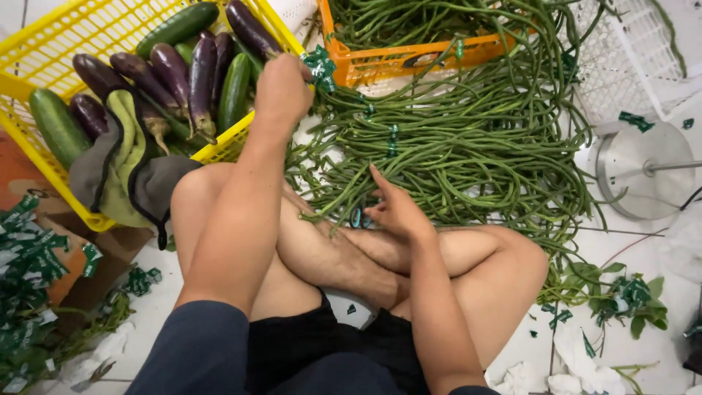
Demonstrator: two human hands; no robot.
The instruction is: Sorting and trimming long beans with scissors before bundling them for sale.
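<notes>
A bundle of long beans on the floor is being sorted: green tape is pinched in the left hand beside the yellow crate. The right hand rests at the near bean ends, fingers loosely apart, gripping nothing. Careful gathering of loose stalks seems needed next.

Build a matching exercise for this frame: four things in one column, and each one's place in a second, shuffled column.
Things:
1. aubergines
2. long beans
3. grey-green cloth
4. round metal base

Places:
A. on the floor at the right edge
B. draped over the yellow crate's near rim
C. heaped on the floor before the crossed legs
D. inside the yellow crate with the cucumbers

Pairs: 1-D, 2-C, 3-B, 4-A
</notes>
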